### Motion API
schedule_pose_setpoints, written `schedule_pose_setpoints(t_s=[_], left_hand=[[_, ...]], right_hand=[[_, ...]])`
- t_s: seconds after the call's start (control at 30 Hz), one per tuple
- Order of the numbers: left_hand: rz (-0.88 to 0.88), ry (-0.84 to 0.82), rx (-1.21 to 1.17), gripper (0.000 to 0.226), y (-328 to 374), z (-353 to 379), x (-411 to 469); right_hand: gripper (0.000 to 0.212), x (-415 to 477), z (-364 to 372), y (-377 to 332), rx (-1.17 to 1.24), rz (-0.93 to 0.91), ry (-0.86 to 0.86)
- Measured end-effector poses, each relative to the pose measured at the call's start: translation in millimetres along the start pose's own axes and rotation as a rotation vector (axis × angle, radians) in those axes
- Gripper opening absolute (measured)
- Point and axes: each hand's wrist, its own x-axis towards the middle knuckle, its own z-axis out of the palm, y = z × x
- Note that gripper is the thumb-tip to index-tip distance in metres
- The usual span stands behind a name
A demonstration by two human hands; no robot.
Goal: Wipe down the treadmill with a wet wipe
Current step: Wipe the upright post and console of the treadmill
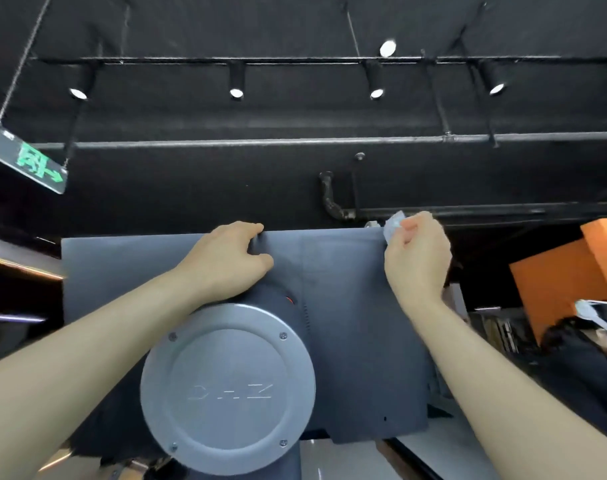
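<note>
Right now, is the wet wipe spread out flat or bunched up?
Bunched up. The wet wipe shows as a small crumpled wad pinched in the right hand at the gray panel's top edge.

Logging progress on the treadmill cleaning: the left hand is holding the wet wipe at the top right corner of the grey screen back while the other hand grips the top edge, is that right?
Not quite: the head view shows the right hand pinching the wet wipe at the top right corner of the grey screen back, while the left hand grips the top edge.
</note>
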Motion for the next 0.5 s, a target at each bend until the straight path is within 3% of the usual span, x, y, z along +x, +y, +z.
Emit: schedule_pose_setpoints(t_s=[0.07, 0.2, 0.27, 0.37, 0.5], left_hand=[[-0.019, -0.018, 0.027, 0.061, 7, 2, 0], [-0.034, -0.009, 0.097, 0.064, 18, 9, -5], [-0.039, 0.001, 0.111, 0.064, 18, 11, -6], [-0.03, 0.007, 0.133, 0.062, 17, 11, -7], [-0.047, 0.002, 0.154, 0.055, 21, 13, -9]], right_hand=[[0.014, -17, 15, -29, 0.042, -0.104, -0.049], [0.013, -61, 41, -58, -0.047, -0.67, -0.414], [0.011, -51, 37, -43, -0.097, -0.831, -0.452], [0.017, -13, 11, 1, -0.212, -0.628, -0.29], [0.011, -4, -25, 47, -0.009, -0.214, -0.063]])
